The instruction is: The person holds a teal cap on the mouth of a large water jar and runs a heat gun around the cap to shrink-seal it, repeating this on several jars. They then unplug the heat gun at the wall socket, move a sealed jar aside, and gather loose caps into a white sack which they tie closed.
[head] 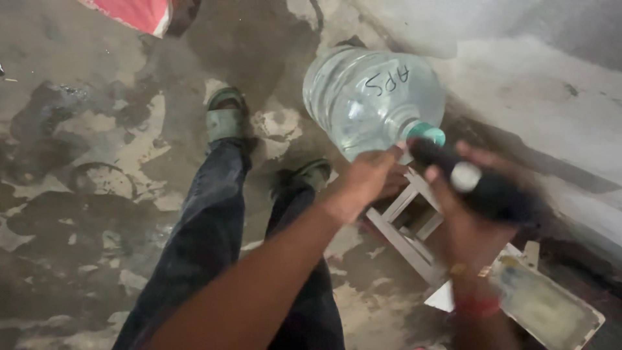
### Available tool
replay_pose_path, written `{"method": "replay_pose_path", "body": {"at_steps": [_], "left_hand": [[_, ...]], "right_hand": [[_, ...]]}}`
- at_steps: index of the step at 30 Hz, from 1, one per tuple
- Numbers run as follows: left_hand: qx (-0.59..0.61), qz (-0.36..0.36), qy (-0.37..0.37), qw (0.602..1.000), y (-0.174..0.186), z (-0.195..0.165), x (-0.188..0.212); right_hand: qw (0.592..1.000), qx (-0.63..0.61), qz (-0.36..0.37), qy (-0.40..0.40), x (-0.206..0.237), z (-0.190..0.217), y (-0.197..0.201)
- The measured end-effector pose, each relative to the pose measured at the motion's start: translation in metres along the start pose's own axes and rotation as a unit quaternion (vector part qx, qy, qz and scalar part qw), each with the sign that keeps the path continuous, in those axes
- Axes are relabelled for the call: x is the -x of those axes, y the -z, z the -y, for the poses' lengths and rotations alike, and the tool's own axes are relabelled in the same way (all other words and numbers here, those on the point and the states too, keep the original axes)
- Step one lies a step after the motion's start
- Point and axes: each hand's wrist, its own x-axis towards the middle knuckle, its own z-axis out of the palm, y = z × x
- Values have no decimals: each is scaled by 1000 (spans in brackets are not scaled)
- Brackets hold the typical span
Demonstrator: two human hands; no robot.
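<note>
The right hand (470, 214) is wrapped around a dark, blurred cylinder (483, 185) with a pale round end. The left hand (366, 181) closes on the neck of a big clear water jug (369, 97), tilted, its teal cap (427, 133) pointing at the hands and dark handwriting on its shoulder. Under them stands a white frame (405, 227) on the stained floor (84, 162); beyond, green sandals (225, 116) and a red package (133, 13) at the top edge.

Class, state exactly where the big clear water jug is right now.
In the head view, the water jug lies tilted upper centre-right, above the white stand, its teal cap between the left hand and right hand.
</note>
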Motion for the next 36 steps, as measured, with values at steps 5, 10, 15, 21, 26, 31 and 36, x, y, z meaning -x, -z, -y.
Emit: {"method": "replay_pose_path", "body": {"at_steps": [5,10,15,21,26,31,36], "left_hand": [[-29,16,-12,999,-27,23,5],[-130,-45,-120,983,-31,26,7],[-221,-89,-158,958,-24,21,13],[-273,-110,-212,932,-22,20,5],[-285,-105,-191,933,-18,25,-3],[-328,-92,-195,920,-12,27,-10],[-374,-111,-173,904,-6,29,-7]], "right_hand": [[996,63,-14,-56,69,13,-7],[995,-55,-22,-84,94,11,-16],[993,-65,-18,-100,103,5,-17],[991,-56,-39,-112,100,8,-29],[993,-32,-27,-113,103,7,-32],[969,-128,1,-210,112,-9,-33],[834,-374,-20,-404,110,-23,-19]]}}
